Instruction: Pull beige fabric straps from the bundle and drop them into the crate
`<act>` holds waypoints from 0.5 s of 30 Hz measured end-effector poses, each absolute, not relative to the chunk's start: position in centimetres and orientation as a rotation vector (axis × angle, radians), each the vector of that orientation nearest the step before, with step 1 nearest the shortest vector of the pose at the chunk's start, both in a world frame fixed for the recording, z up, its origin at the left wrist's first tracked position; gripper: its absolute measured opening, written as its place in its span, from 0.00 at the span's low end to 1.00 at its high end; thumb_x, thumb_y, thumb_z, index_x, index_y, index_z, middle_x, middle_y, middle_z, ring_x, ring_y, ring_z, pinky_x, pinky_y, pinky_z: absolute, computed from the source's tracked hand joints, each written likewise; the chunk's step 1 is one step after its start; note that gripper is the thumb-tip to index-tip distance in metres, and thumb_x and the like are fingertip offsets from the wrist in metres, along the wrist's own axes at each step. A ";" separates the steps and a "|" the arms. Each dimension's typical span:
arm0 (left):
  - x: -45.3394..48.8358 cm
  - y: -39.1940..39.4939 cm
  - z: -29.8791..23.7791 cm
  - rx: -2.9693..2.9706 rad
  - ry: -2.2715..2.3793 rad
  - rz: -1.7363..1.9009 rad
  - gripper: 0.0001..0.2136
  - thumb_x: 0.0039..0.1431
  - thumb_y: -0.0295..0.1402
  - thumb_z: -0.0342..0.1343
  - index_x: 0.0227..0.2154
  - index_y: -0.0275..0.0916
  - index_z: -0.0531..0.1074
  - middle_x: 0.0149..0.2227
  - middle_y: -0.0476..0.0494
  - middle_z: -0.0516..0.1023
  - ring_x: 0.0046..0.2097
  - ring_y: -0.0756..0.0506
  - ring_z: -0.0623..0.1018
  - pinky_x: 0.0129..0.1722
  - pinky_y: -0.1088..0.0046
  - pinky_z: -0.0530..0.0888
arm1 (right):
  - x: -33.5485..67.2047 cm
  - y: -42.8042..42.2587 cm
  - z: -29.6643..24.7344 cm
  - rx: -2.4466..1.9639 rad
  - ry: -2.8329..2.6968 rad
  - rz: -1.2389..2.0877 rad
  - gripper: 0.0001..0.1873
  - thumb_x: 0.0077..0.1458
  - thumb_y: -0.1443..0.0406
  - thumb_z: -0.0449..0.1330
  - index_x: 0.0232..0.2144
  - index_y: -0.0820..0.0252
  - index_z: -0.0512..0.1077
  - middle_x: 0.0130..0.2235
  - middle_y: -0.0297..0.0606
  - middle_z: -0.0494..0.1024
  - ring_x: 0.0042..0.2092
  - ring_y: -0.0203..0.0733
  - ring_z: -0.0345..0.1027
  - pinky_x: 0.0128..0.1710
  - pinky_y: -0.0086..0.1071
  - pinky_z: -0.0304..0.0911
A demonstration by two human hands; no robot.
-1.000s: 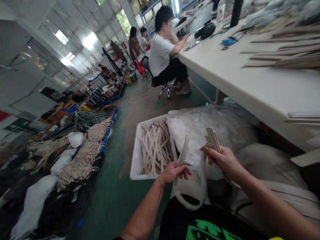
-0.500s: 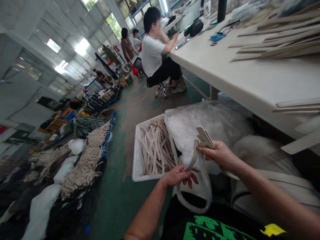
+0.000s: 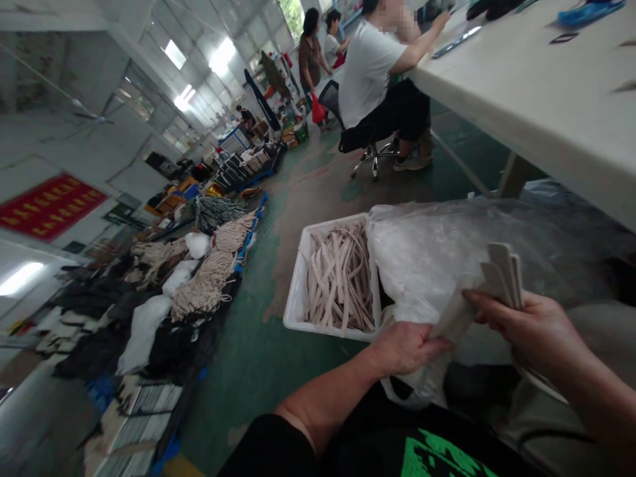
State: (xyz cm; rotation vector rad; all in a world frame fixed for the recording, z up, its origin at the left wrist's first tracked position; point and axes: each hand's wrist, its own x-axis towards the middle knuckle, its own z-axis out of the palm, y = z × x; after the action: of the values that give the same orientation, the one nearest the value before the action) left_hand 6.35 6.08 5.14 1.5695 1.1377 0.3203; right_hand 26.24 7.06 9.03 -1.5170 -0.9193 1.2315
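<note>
Several beige fabric straps stand fanned out in my right hand, which is closed around them with their rounded ends pointing up. My left hand pinches one beige strap that runs down from beside the right hand and is blurred by motion. Its lower part loops near my lap. To the left of my hands, a white plastic crate on the floor holds a heap of similar loose straps.
A clear plastic bag lies beside the crate, under the white table. Someone in a white shirt sits at the table on an office chair. Bundles of straps and white bags line the left side.
The view has swung left, so crate, table and seated person sit further right. The strap between my hands, earlier a curved loop, now looks straighter near my fingers.
</note>
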 end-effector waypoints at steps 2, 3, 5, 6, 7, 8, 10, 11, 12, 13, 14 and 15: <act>5.0 5.3 4.8 1.653 1.162 0.249 0.15 0.60 0.46 0.59 0.27 0.40 0.76 0.22 0.52 0.66 0.34 0.45 0.72 0.40 0.71 0.68 | 26.6 7.5 9.3 -1.550 -0.814 1.207 0.31 0.26 0.40 0.75 0.15 0.57 0.70 0.15 0.32 0.65 0.19 0.34 0.53 0.18 0.32 0.48; 4.2 5.0 4.6 1.656 1.169 0.237 0.15 0.60 0.47 0.59 0.28 0.40 0.76 0.23 0.52 0.67 0.34 0.46 0.72 0.38 0.71 0.68 | 26.8 7.7 9.3 -1.562 -0.775 1.193 0.31 0.24 0.40 0.75 0.16 0.57 0.71 0.15 0.32 0.66 0.19 0.34 0.54 0.18 0.32 0.49; 2.3 4.6 4.5 1.552 1.157 0.259 0.15 0.58 0.47 0.61 0.31 0.39 0.76 0.27 0.51 0.72 0.34 0.47 0.73 0.38 0.72 0.68 | 27.1 8.1 9.2 -1.592 -0.732 1.180 0.30 0.23 0.42 0.76 0.17 0.58 0.72 0.17 0.34 0.69 0.21 0.35 0.57 0.19 0.32 0.52; 1.3 4.5 4.4 1.481 1.136 0.266 0.14 0.58 0.47 0.61 0.32 0.39 0.75 0.29 0.49 0.75 0.35 0.47 0.75 0.38 0.72 0.69 | 27.2 8.2 9.0 -1.615 -0.736 1.186 0.30 0.24 0.42 0.76 0.17 0.58 0.72 0.17 0.35 0.70 0.21 0.36 0.58 0.20 0.32 0.53; 0.2 4.5 4.3 1.413 1.115 0.262 0.14 0.58 0.46 0.61 0.32 0.39 0.75 0.31 0.48 0.77 0.35 0.47 0.76 0.39 0.71 0.70 | 27.3 8.3 8.9 -1.641 -0.750 1.198 0.30 0.26 0.42 0.75 0.16 0.58 0.72 0.17 0.36 0.70 0.21 0.35 0.58 0.20 0.32 0.53; -1.0 4.7 4.3 1.348 1.105 0.256 0.13 0.59 0.45 0.60 0.32 0.38 0.74 0.31 0.46 0.78 0.35 0.47 0.77 0.39 0.71 0.71 | 27.3 8.4 8.8 -1.661 -0.773 1.219 0.29 0.28 0.41 0.74 0.16 0.58 0.71 0.18 0.36 0.70 0.21 0.35 0.58 0.20 0.32 0.53; -3.1 5.5 4.4 1.236 1.143 0.302 0.12 0.58 0.43 0.61 0.32 0.38 0.74 0.32 0.44 0.79 0.33 0.47 0.78 0.38 0.70 0.71 | 27.2 8.4 8.8 -1.652 -0.814 1.263 0.28 0.31 0.42 0.73 0.18 0.59 0.74 0.21 0.39 0.75 0.23 0.37 0.61 0.20 0.32 0.56; -4.1 6.3 4.6 1.178 1.189 0.372 0.11 0.58 0.41 0.62 0.32 0.37 0.74 0.32 0.44 0.80 0.33 0.47 0.78 0.37 0.70 0.72 | 27.1 8.3 8.8 -1.629 -0.816 1.269 0.27 0.32 0.42 0.73 0.21 0.58 0.76 0.24 0.41 0.77 0.25 0.39 0.64 0.21 0.32 0.59; -5.0 7.3 4.9 1.109 1.244 0.474 0.10 0.57 0.40 0.62 0.33 0.37 0.74 0.33 0.43 0.80 0.33 0.47 0.78 0.37 0.71 0.72 | 27.0 8.3 8.9 -1.605 -0.817 1.276 0.27 0.32 0.43 0.73 0.25 0.58 0.78 0.26 0.41 0.79 0.27 0.41 0.66 0.23 0.33 0.62; -5.8 8.5 5.3 1.036 1.301 0.601 0.09 0.57 0.37 0.63 0.34 0.37 0.75 0.34 0.42 0.81 0.34 0.47 0.79 0.37 0.72 0.72 | 26.9 8.3 8.9 -1.586 -0.821 1.291 0.27 0.32 0.44 0.72 0.29 0.58 0.79 0.28 0.42 0.81 0.28 0.42 0.66 0.24 0.33 0.64; -6.5 10.0 5.9 0.965 1.363 0.742 0.08 0.56 0.35 0.64 0.34 0.36 0.75 0.35 0.41 0.81 0.35 0.47 0.79 0.37 0.72 0.72 | 26.9 8.3 8.8 -1.580 -0.827 1.299 0.28 0.33 0.45 0.72 0.32 0.58 0.79 0.29 0.41 0.81 0.28 0.41 0.66 0.25 0.34 0.65; -7.1 11.7 6.6 0.906 1.422 0.881 0.07 0.55 0.33 0.64 0.34 0.36 0.76 0.36 0.41 0.82 0.37 0.47 0.80 0.37 0.73 0.72 | 26.9 8.3 8.7 -1.588 -0.827 1.303 0.29 0.33 0.45 0.71 0.35 0.57 0.79 0.28 0.41 0.81 0.28 0.41 0.65 0.25 0.34 0.66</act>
State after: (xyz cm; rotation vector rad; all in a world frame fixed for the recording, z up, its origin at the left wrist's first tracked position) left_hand -7.14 11.74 6.64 0.9059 1.4224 0.8811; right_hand 26.87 8.29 8.68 -1.5875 -0.8273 1.3032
